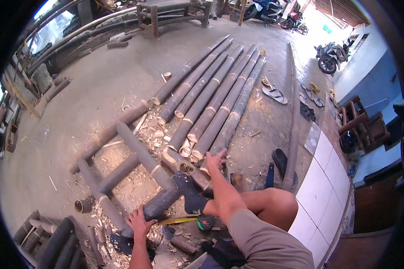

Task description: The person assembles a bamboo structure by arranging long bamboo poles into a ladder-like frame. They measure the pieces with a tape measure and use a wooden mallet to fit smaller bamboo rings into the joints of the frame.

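Note:
My left hand (139,222) lies with fingers spread against the near end of a dark bamboo frame (137,150), its thumb close to the end of a yellow tape blade (177,220). The blade runs out of a black and green tape measure (205,223) on the ground. Farther right, my right hand (216,160) reaches past my bent knee, fingers stretched out at the near end of a bamboo pole (231,119); whether it presses on the pole I cannot tell. A notched bamboo piece (186,168) lies just left of that hand, near my socked foot (188,195).
Several long bamboo poles (202,96) lie side by side ahead, with wood chips (116,157) around. A long pole (293,112) and sandals (274,94) are at right, beside white tiles (318,188). Bamboo pieces (54,237) are stacked at lower left. Motorbikes (330,57) stand far back.

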{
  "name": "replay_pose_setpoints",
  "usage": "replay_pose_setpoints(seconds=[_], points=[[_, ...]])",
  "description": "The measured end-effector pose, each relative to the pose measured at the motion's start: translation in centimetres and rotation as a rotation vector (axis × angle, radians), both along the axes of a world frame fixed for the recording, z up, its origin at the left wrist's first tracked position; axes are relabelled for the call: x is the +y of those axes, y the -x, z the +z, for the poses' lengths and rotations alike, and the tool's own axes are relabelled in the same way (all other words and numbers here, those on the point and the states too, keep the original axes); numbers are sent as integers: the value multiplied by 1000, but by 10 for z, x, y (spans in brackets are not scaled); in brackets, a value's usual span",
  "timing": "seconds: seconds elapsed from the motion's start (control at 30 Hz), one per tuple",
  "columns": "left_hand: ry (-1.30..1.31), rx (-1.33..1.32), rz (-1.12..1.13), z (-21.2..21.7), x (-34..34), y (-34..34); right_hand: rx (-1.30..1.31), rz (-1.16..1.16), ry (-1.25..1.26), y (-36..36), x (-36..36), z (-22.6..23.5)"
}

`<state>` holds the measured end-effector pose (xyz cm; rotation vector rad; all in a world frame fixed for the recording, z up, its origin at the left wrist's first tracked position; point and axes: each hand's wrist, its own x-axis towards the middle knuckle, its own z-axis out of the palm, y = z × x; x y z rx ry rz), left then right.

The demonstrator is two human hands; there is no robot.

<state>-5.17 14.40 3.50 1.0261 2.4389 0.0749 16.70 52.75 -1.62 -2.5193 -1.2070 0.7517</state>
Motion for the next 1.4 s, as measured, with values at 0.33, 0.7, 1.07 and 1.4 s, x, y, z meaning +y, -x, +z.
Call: replay_pose_setpoints(seconds=[0.33,0.7,1.07,1.4], points=[[-86,-193,39,22,44,2,1208,-145,-379,-3,-41,66],[28,-1005,-229,158,183,-52,1561,193,305,15,-276,100],[-57,-571,-271,151,49,-17,1573,-49,-98,-9,-135,112],[18,-330,-234,132,1,-100,1583,-284,-31,-25,-146,76]])
